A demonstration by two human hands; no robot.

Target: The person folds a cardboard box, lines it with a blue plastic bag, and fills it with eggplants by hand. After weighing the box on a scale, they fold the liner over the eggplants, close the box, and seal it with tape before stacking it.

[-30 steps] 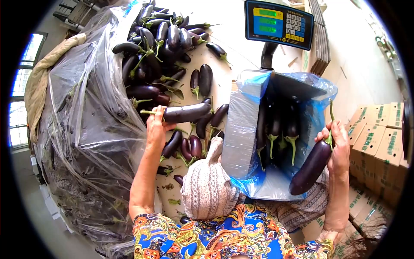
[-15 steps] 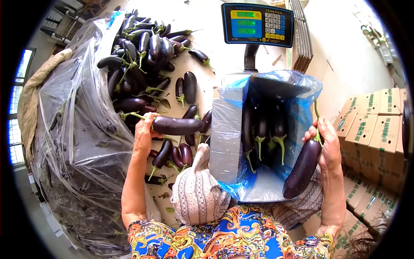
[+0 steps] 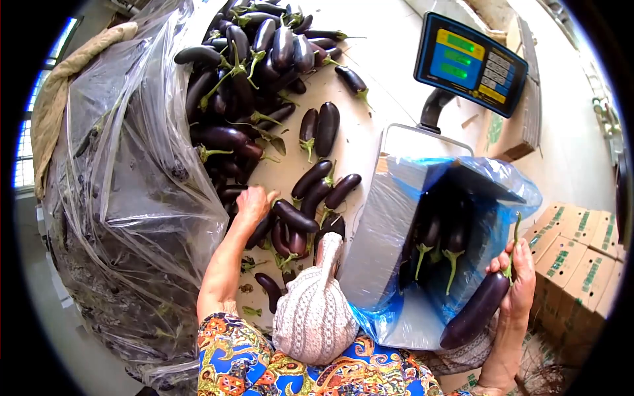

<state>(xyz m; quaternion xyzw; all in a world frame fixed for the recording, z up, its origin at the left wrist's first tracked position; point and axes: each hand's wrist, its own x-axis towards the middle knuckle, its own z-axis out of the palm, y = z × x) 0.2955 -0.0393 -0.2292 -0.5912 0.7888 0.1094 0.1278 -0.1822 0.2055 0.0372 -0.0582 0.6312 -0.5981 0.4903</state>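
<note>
Head view: one long eggplant (image 3: 477, 311) hangs from the right hand (image 3: 520, 277), stem up, near the open end of the box (image 3: 380, 247), just as it did half a second ago. That hand is closed, fingers and thumb wrapped round the stem end. What's different is the left hand (image 3: 254, 203): it held another eggplant crosswise before, and now it's down at the edge of the heap (image 3: 228, 99), fingers bent; I can't tell whether they grip anything. Just beside it, an eggplant (image 3: 295, 216) now lies across the small purple pair (image 3: 288, 241). More eggplants (image 3: 456, 234) lie inside the box, on its blue plastic lining (image 3: 518, 188), beneath the scale's display (image 3: 470, 64). Cartons (image 3: 581, 254) stand off to the right.
</note>
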